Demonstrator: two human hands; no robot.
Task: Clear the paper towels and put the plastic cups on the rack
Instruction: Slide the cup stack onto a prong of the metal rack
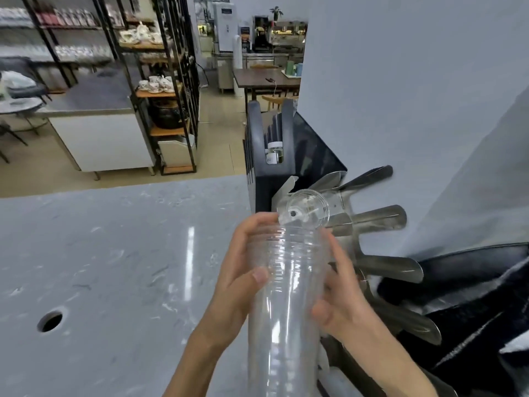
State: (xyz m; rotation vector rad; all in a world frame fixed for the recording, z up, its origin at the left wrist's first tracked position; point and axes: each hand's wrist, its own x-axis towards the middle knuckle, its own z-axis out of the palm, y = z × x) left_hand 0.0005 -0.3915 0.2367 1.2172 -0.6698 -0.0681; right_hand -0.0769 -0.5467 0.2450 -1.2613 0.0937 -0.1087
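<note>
A tall stack of clear plastic cups (286,296) lies tilted in front of me, its far end pointing at the metal rack (380,219). My left hand (240,270) grips the stack from the left, thumb on top. From the right, my right hand (340,293) holds the same stack. The far cup end (305,207) touches or sits just before one of the rack's steel holders; I cannot tell which. The rack's flat steel prongs fan out to the right along the wall. No paper towels are in view.
A grey marble counter (114,267) spreads left, with a round hole (50,320) in it. A black holder box (274,156) with a small bottle stands behind the rack. A pale wall (400,96) rises on the right. Black shelving (163,90) with teaware stands beyond.
</note>
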